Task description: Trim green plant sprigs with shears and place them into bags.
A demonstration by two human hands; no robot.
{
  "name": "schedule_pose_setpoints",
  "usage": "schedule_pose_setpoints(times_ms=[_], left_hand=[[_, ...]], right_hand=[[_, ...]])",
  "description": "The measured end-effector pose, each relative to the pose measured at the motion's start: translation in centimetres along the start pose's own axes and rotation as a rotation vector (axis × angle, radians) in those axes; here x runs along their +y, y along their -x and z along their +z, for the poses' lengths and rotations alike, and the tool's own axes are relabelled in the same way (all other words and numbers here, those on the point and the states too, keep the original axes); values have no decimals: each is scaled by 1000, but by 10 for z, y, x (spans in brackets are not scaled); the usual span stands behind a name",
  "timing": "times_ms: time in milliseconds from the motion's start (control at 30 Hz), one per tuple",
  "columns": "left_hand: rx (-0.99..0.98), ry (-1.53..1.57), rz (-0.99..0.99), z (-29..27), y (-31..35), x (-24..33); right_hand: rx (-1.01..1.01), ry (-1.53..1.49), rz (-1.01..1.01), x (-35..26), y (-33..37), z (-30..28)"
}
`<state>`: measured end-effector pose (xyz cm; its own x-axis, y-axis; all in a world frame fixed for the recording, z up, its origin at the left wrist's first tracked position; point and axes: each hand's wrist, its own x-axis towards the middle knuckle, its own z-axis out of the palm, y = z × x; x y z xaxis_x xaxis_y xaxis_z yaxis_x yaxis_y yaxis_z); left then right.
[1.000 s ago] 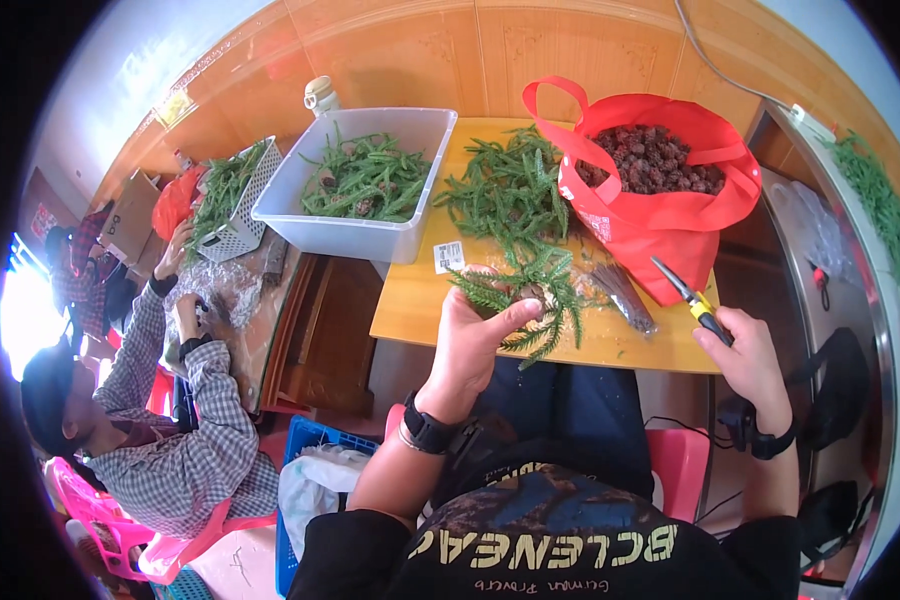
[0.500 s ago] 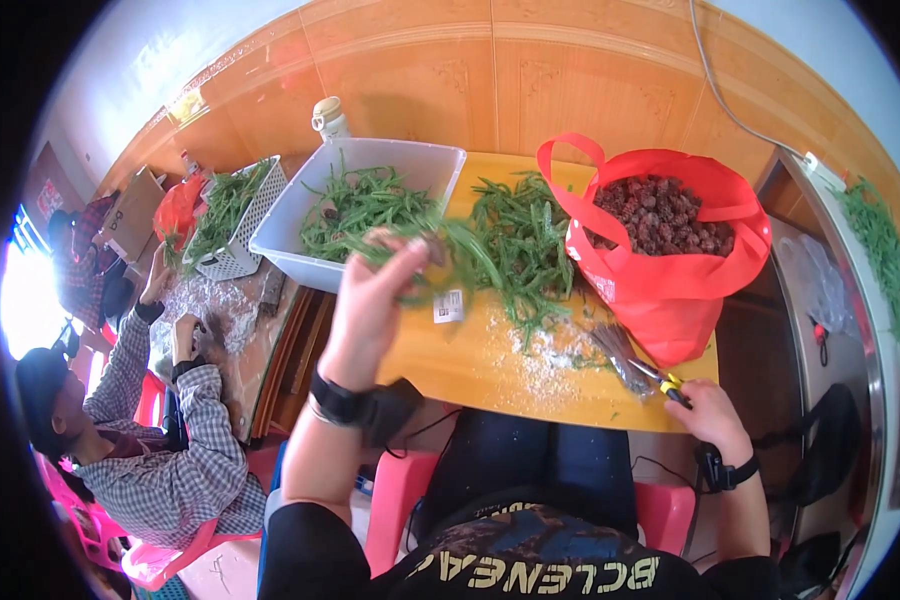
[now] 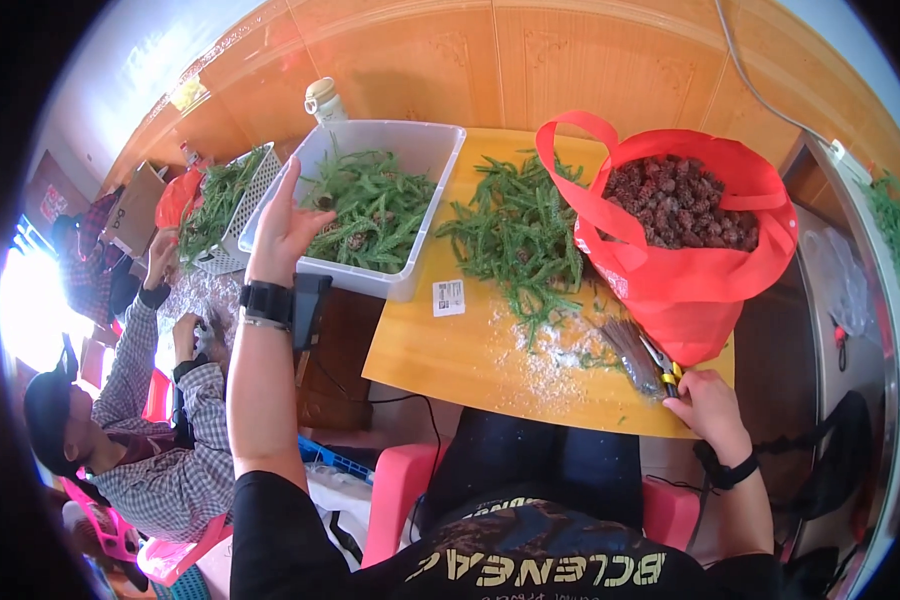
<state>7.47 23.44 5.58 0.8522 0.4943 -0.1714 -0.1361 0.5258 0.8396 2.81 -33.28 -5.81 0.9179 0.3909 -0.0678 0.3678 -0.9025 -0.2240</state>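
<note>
My left hand (image 3: 286, 228) is raised at the near left side of a clear plastic bin (image 3: 410, 283), fingers spread and holding nothing. Green artificial pine sprigs (image 3: 370, 205) fill the bin, with a few brown cones among them. At the table's near right edge, my right hand (image 3: 710, 405) has its fingers closed on the handles of yellow-and-black pliers (image 3: 668, 380). The pliers lie against a bundle of thin brown wires (image 3: 630, 355). More green sprigs (image 3: 520, 220) are heaped on the yellow table (image 3: 420, 350). Right of them stands a red bag (image 3: 685, 300) full of pinecones (image 3: 675, 200).
White flakes (image 3: 560, 355) and a white label (image 3: 449, 297) lie on the table. A bottle (image 3: 323, 100) stands behind the bin. On the left, a co-worker in a checked shirt (image 3: 165, 480) sits near a white basket (image 3: 225, 258) of greenery. A pink chair (image 3: 400, 500) is beneath me.
My left hand has moved left from above the table to the bin's side and let go of the green sprig with a cone. My right hand stays at the pliers. The view has shifted slightly.
</note>
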Motion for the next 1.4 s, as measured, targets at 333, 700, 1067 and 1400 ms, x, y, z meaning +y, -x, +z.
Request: schedule_pose_setpoints(times_ms=[333,700,1067,1400], left_hand=[[-582,-39,154,57,98,-70],[-739,-1583,707,103,82,-189],[-667,-1517,672,100,68,-206],[-502,-862,310,96,122,-187]], right_hand=[[28,-106,-54,-35,-8,-46],[-15,-143,-335,-77,-71,-23],[-24,-311,-224,-66,-81,-11],[-14,-1095,-111,-122,-86,-16]])
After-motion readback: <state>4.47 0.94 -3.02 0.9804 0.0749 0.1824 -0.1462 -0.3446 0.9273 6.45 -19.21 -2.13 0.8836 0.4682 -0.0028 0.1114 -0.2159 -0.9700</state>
